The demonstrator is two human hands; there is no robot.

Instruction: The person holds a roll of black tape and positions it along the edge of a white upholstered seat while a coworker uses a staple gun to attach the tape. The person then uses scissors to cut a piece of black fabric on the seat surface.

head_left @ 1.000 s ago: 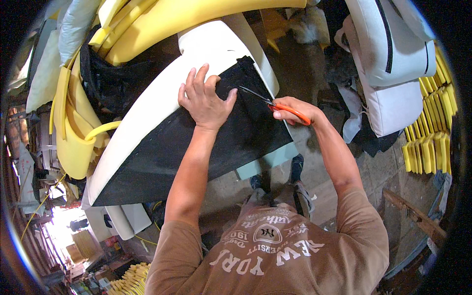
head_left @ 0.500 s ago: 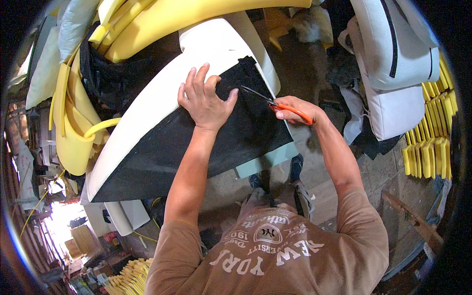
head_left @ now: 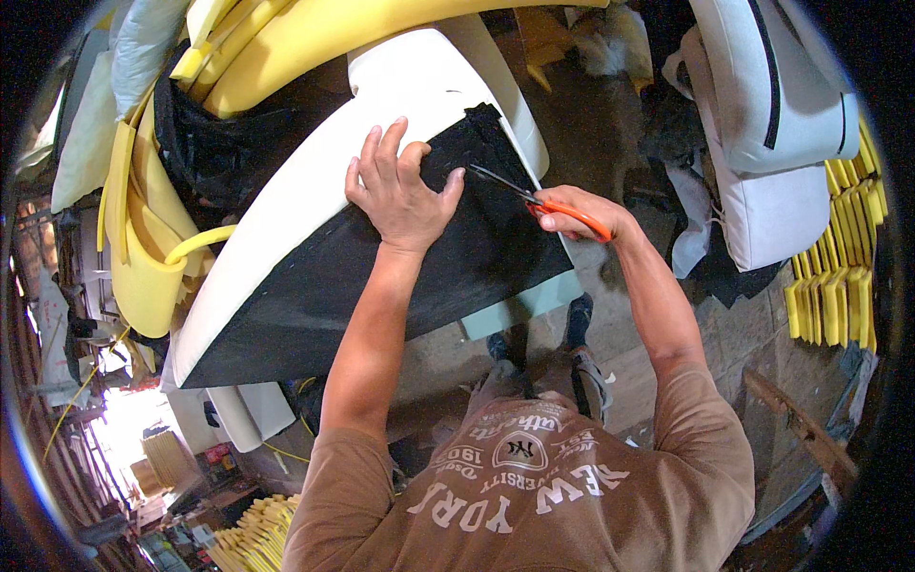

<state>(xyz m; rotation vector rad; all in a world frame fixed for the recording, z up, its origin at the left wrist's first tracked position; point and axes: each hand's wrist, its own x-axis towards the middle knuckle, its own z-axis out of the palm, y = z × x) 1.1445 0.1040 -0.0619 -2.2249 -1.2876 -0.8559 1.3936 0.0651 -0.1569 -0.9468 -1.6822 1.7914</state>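
A white upholstered furniture piece (head_left: 276, 205) lies before me with black fabric (head_left: 381, 286) over its upper face. My left hand (head_left: 400, 186) rests spread on it, across the line where the white cover meets the black. In my right hand (head_left: 577, 212) are scissors (head_left: 586, 221) with orange handles. Their dark blades point up and left, low over the black fabric, with the tips close to my left thumb. Whether the blades touch the fabric I cannot tell. At the far corner, the black fabric has a ragged edge beside the white cover.
Long yellow foam pieces (head_left: 315, 48) curve behind and left of the work. White cushions (head_left: 772, 210) stand at the right, next to stacked yellow foam strips (head_left: 834, 305). A pale blue-green block (head_left: 524, 305) shows below the work's near edge. A wooden bar (head_left: 801, 429) lies at lower right.
The hands and scissors keep almost the same pose. The whole view has shifted very slightly.
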